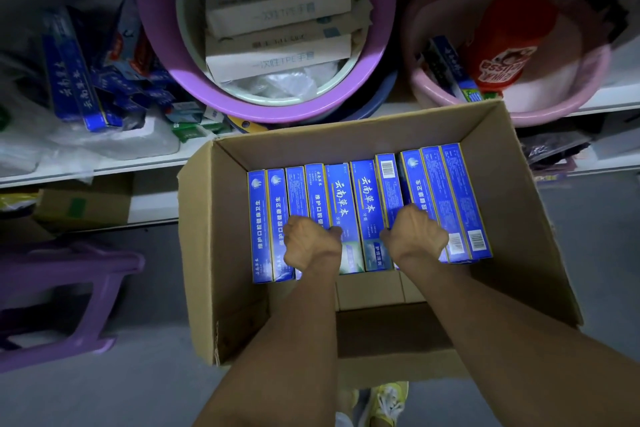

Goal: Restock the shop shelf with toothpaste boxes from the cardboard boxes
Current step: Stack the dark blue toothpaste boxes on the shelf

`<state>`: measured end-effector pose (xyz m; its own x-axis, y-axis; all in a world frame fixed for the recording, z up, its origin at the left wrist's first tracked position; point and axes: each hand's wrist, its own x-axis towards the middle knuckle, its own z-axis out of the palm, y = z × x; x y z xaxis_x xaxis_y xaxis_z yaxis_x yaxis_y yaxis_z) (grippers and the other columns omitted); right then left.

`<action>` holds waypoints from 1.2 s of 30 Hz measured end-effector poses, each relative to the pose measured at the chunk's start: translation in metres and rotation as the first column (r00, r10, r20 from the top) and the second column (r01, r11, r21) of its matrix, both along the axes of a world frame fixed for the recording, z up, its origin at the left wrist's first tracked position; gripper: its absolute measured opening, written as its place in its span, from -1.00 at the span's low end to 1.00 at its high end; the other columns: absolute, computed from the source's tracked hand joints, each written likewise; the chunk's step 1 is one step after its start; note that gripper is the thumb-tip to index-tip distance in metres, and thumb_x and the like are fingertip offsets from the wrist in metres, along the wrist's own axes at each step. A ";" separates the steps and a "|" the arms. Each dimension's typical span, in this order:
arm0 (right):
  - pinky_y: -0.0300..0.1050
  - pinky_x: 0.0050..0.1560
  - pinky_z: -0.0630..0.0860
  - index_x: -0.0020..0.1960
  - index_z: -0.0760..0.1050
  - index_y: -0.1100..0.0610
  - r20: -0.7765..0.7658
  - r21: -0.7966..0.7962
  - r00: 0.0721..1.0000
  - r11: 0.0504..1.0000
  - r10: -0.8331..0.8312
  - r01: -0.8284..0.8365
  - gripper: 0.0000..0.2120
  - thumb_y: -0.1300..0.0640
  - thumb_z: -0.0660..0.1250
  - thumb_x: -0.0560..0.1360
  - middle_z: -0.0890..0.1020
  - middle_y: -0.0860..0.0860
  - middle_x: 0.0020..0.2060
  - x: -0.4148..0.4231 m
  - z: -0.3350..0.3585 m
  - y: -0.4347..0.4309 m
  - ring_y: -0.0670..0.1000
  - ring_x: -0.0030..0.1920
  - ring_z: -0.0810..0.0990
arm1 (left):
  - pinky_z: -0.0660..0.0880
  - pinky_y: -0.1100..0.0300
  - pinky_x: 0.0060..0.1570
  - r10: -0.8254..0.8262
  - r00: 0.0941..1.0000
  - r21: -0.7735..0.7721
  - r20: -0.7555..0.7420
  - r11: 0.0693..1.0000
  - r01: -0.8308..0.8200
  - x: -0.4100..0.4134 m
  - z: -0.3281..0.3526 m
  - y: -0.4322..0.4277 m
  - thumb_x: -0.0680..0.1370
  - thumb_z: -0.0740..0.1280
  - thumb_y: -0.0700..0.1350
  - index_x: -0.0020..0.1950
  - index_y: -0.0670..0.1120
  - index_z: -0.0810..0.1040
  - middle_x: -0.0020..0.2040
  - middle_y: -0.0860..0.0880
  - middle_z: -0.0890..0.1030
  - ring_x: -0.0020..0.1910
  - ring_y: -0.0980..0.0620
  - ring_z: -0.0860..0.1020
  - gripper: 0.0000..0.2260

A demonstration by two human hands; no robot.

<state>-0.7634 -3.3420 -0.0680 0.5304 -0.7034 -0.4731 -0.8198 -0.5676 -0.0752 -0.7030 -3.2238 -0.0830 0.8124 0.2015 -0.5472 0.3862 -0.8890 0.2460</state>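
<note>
**Two hands down in the toothpaste row**

1. Stock: cardboard box [363, 135] stands open, its far wall just below the shelf [104, 166] edge. Approx. ten blue toothpaste boxes [367, 211] lie side by side in one row across its far half. The near half shows bare cardboard.
2. L hand: I read left hand [310, 243] knuckles-up over the 3rd–4th pack from left. Fingers curl down round those packs and the thumb sits on the next pack to the right. Tips are hidden in the row.
3. R hand: right hand [414, 236] has the same posture, curled onto packs right of centre, tips hidden. Two broad-face packs lie between the hands.
4. Surroundings: purple basin [194, 87] w/ white cartons and pink basin [554, 111] w/ a red bottle sit on the shelf. Loose blue packs [69, 80] are piled at shelf left. Purple stool [69, 267] is on the floor, left of the cardboard box.
</note>
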 end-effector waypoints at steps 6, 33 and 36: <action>-0.08 -0.05 0.43 0.13 0.47 0.21 0.176 0.260 0.924 0.921 -0.340 0.290 -0.50 -0.09 0.47 0.36 0.50 0.12 0.11 -0.012 0.017 -0.022 0.18 0.03 0.54 | 0.47 -0.03 0.14 0.090 0.996 -0.125 0.013 0.988 -0.088 -0.003 0.017 0.006 0.34 0.52 0.15 0.29 -0.18 0.41 0.23 -0.14 0.47 0.21 -0.16 0.50 -0.33; -0.01 0.07 0.46 -0.11 0.68 0.22 0.463 0.789 0.819 0.579 -0.339 -0.206 -0.58 0.00 0.47 0.12 0.64 0.19 0.01 -0.042 0.300 -0.037 0.09 0.00 0.56 | 0.52 -0.26 0.13 0.480 0.816 -0.931 -0.321 -0.003 -0.365 -0.034 0.276 0.045 0.35 0.53 0.05 0.34 0.03 0.39 0.13 -0.04 0.66 0.05 -0.13 0.65 -0.39; -0.05 -0.08 0.41 -0.21 0.61 0.32 0.505 0.754 0.822 0.598 -0.264 -0.272 -0.51 -0.03 0.44 0.02 0.61 0.16 -0.22 -0.037 0.332 -0.041 0.08 -0.14 0.54 | 0.54 -0.04 0.10 0.444 0.888 -0.983 -0.120 0.070 -0.168 -0.028 0.302 0.061 0.46 0.46 -0.07 0.43 0.31 0.16 0.01 0.22 0.65 -0.08 0.06 0.65 -0.31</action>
<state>-0.8002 -3.3825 0.2637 0.8640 -0.2027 -0.4608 -0.4817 -0.0666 -0.8738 -0.7308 -3.1625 0.2195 0.9219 -0.1142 -0.3702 0.3867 0.3291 0.8615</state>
